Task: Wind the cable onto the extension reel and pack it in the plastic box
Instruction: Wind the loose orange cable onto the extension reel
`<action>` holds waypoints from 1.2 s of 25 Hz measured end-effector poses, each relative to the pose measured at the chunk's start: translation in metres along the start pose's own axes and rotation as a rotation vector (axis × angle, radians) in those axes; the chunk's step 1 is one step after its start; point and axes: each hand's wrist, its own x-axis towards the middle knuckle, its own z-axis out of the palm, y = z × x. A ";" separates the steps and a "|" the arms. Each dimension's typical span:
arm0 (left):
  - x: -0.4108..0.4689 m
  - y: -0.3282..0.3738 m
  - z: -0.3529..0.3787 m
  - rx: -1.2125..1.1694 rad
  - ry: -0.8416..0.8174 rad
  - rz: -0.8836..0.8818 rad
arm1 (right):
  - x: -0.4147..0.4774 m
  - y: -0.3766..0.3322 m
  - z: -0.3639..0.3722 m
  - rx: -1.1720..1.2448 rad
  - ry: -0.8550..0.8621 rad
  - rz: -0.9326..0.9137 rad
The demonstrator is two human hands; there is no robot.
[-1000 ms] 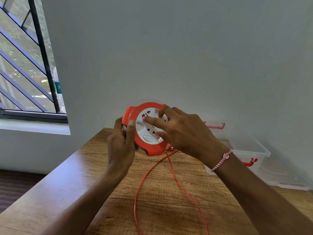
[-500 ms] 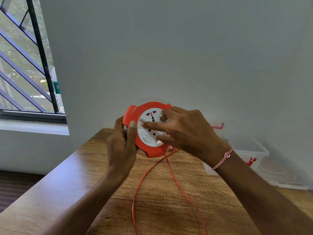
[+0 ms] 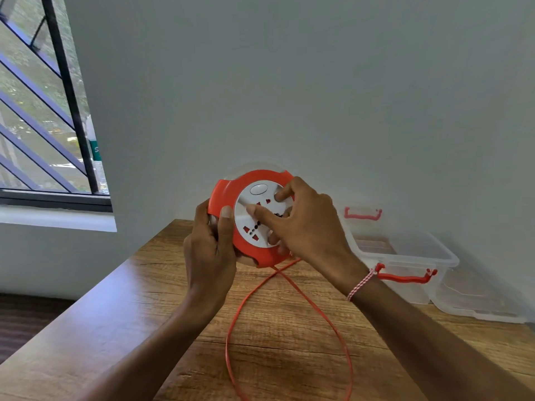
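A round red extension reel (image 3: 228, 195) with a white socket face is held upright above the wooden table (image 3: 115, 314). My left hand (image 3: 210, 247) grips its left rim, thumb on the front. My right hand (image 3: 307, 227) rests on the white face, fingers pressed into it. A red cable (image 3: 312, 302) hangs from the reel's bottom and loops across the table toward me. The clear plastic box (image 3: 405, 253) with red handles stands open at the right, by the wall.
The box's clear lid (image 3: 477, 299) lies flat to the right of the box. A barred window (image 3: 43, 111) is at the left. The table's left edge drops to a dark floor (image 3: 23, 322). A plain wall stands close behind.
The white socket face has turned: its oval button went from the lower left to the top. My right hand's fingers shifted with it. The left hand's grip stayed put.
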 end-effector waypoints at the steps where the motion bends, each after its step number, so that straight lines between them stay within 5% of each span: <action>1: 0.000 0.000 0.000 -0.013 -0.002 -0.023 | 0.003 0.001 -0.008 -0.121 0.013 -0.130; 5: 0.003 0.000 -0.002 -0.041 -0.016 -0.076 | 0.013 0.007 -0.030 -0.598 -0.082 -0.644; 10: 0.004 -0.002 -0.002 -0.044 -0.041 -0.096 | 0.015 0.007 -0.031 -0.802 -0.231 -0.765; 17: 0.002 -0.005 -0.001 -0.010 -0.060 -0.050 | 0.011 0.013 -0.026 -0.776 -0.100 -0.821; 30: -0.001 -0.005 -0.001 0.014 -0.017 0.015 | 0.003 0.015 -0.010 -0.477 -0.001 -0.574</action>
